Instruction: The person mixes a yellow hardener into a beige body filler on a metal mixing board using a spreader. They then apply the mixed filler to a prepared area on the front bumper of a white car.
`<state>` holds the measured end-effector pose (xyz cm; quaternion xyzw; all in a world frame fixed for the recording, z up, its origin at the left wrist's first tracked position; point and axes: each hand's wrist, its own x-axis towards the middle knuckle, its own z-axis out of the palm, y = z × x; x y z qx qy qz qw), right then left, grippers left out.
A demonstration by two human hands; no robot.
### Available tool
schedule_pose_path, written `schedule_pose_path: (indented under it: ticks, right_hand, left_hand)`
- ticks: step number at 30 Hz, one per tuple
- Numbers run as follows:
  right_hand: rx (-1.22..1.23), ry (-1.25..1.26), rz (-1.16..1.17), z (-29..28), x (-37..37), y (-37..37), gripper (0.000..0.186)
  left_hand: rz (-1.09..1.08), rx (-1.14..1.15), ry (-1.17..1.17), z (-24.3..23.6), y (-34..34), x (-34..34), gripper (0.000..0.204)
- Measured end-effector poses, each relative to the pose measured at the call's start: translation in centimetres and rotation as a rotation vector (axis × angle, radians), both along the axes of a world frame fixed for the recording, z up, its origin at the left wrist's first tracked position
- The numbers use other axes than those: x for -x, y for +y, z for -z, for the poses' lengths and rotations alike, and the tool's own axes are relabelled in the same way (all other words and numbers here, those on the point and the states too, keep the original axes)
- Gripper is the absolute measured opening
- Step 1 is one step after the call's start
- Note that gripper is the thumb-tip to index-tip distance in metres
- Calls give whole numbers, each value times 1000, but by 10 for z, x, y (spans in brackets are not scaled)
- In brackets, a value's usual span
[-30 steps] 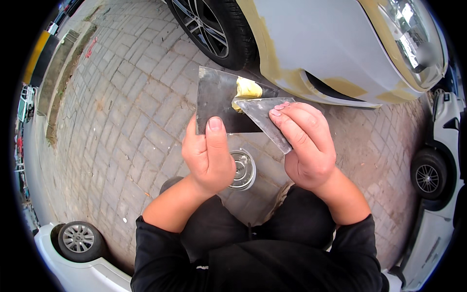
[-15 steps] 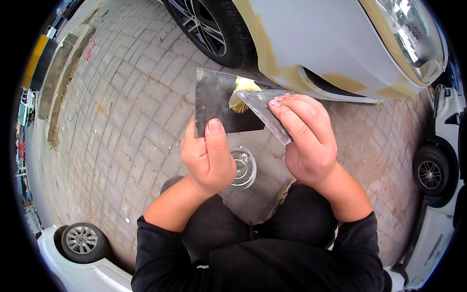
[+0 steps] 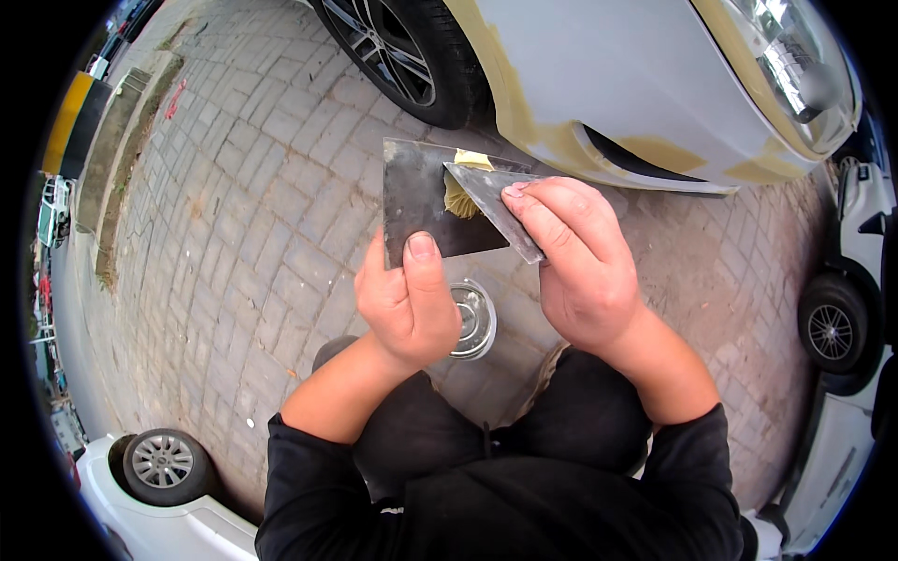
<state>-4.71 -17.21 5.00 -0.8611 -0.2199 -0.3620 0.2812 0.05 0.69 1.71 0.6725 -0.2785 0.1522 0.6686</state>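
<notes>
The left hand (image 3: 409, 304) pinches the lower edge of a dark, square metal plate (image 3: 426, 208), thumb pressed on its near face and fingers closed behind it, so the plate stands up and away from the grip. The right hand (image 3: 578, 266) is clamped on a narrower grey spreader blade (image 3: 494, 206), fingers lying along its top and thumb under it; the blade slants up to the left from that grip and its tip rests against the plate's upper right part. Just under the blade's tip, on the plate, sits a smear of yellow filler (image 3: 459, 196), with a paler dab at the plate's top edge above it.

Below the two hands, between the wrists, a round open tin (image 3: 475, 321) stands on the brick paving (image 3: 243, 206). Beyond the plate, further from both grips, is a pale car body (image 3: 617, 75) with yellowish patches along its lower edge, and a dark wheel (image 3: 402, 51) left of it. A white car's wheel (image 3: 161, 460) shows down to the left of the left forearm
</notes>
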Motion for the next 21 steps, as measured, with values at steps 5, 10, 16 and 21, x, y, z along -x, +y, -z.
schedule_pose_path:
  ticks: [5,10,16,21]
  right_hand:
    - [-19,-38,14,1,1,-2,45]
    - [-13,15,-13,1,2,0,43]
    - [-16,40,-57,2,4,3,43]
    - [-6,47,-6,2,4,5,45]
  left_hand:
    - [45,24,60,1,2,0,23]
    - [48,14,36,0,1,-2,25]
    - [-7,15,33,-1,-4,0,27]
    - [-29,69,43,-3,-10,2,27]
